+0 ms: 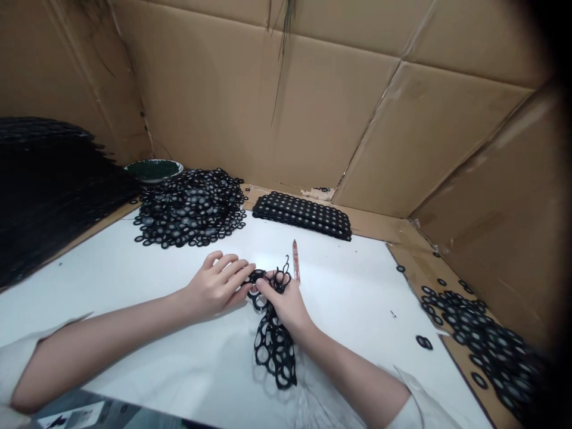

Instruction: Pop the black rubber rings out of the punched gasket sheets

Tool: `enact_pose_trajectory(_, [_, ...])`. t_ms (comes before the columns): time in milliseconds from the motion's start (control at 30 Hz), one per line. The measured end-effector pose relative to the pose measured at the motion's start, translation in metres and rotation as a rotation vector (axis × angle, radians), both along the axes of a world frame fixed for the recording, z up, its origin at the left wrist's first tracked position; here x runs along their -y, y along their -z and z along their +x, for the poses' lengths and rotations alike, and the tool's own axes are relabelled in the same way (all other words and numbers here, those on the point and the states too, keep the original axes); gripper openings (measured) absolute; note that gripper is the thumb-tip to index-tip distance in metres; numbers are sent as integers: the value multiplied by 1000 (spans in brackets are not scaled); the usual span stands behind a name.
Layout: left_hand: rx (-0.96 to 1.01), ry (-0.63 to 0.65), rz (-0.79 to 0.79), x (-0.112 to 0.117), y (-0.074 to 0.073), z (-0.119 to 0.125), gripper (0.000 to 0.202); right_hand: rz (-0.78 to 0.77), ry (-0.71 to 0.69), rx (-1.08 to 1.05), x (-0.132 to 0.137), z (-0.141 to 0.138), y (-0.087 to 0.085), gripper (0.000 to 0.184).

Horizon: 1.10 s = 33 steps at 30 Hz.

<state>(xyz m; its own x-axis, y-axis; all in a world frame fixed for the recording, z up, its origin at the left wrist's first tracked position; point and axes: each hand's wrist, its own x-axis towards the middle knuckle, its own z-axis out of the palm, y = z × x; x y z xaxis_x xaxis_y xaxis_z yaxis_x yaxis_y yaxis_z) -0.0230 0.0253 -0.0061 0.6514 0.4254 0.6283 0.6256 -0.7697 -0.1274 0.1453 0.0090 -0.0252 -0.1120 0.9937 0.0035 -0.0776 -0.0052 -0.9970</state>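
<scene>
Over the white tabletop [192,351], my two hands meet near the middle. A bunched black mesh of open rings [276,348] hangs from my right hand [289,305], whose thumb and fingers are closed on its upper end. The mesh dangles toward the table's front edge. My left hand [222,280] pinches a few small black rings [255,276] right beside the right thumb. Its fingertips partly hide them, so whether they are joined to the mesh I cannot tell. Just beyond the right hand lies a slim reddish pen-like stick [295,259].
A large heap of loose black rings [192,205] sits at back left, beside a dish of dark green material [154,170]. A folded dotted black strip [301,214] lies at the back. More rings [487,339] are scattered at right. Tall dark stacks [49,190] stand left; cardboard walls [250,101] enclose the table.
</scene>
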Motion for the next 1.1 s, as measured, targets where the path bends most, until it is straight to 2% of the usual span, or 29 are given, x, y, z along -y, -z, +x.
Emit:
enact_pose_trajectory(67, [15,-39,-162,3,-3,3,25,17,28,29,1,-1,3,15])
enact_pose_trajectory(167, [79,-76,-497,8,-8,11,21,89,65,70,7,-3,6,13])
enact_pose_trajectory(267, [135,-92,-665,9,-12,14,25,155,21,94,12,-4,5,11])
enact_pose_trajectory(333, [190,-120,-671,4,-13,11,28,180,4,118,13,-3,4,10])
enact_pose_trajectory(400, [337,-202,-626,-6,-14,3,26,155,23,133,11,-1,4,11])
enact_pose_trajectory(467, [556,-335,-536,-16,-16,-6,25,63,45,115,7,2,6,12])
enact_pose_trajectory(533, [656,-419,-432,-23,-16,-12,26,-21,58,82,3,4,6,11])
enact_pose_trajectory(600, [506,-354,-387,-23,-14,-12,22,-19,51,47,1,5,4,10])
enact_pose_trajectory(667, [302,-226,-347,-17,-8,-7,17,32,33,24,1,4,1,10])
enact_pose_trajectory(767, [169,-119,-297,-5,1,2,20,68,-24,27,3,0,0,14])
enact_pose_trajectory(933, [119,-97,-422,7,4,8,24,81,-53,4,6,-2,5,14])
enact_pose_trajectory(1033, [169,-87,-602,10,0,11,29,113,-23,1,5,-2,7,13])
enact_pose_trajectory(1100, [281,-87,-803,11,-2,14,28,127,-23,12,5,-3,8,12])
